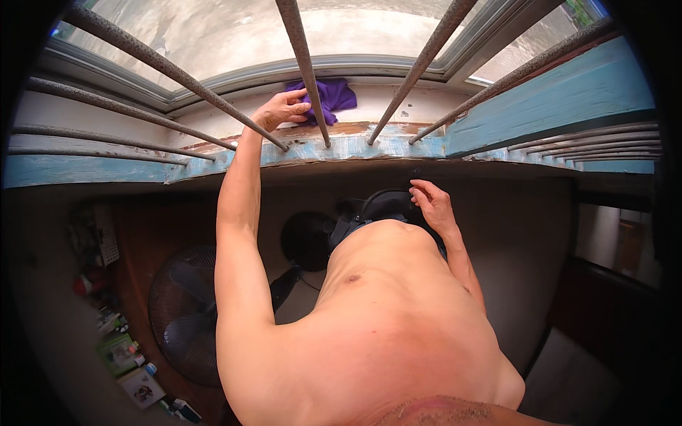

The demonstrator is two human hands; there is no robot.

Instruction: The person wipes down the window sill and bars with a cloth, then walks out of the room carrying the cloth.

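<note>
My left hand [285, 111] reaches out between the window bars to the sill. Its fingers are on the left side of a crumpled purple cloth [341, 96], gripping it. The cloth lies on the white, scuffed window sill [391, 101], partly behind a rusty metal bar [308, 58]. By my waist, below the peeling blue window frame [354, 146], my right hand [434, 205] hangs in the air. Its fingers are loosely bent and slightly apart, and no object shows in them.
Several metal bars [421, 69] cross the window, close around my left forearm. Beyond the sill is a sliding window's metal track [367, 66]. To my left, below, stand a pedestal fan [184, 314] and a wooden surface [136, 255] with framed pictures [141, 388] and small items.
</note>
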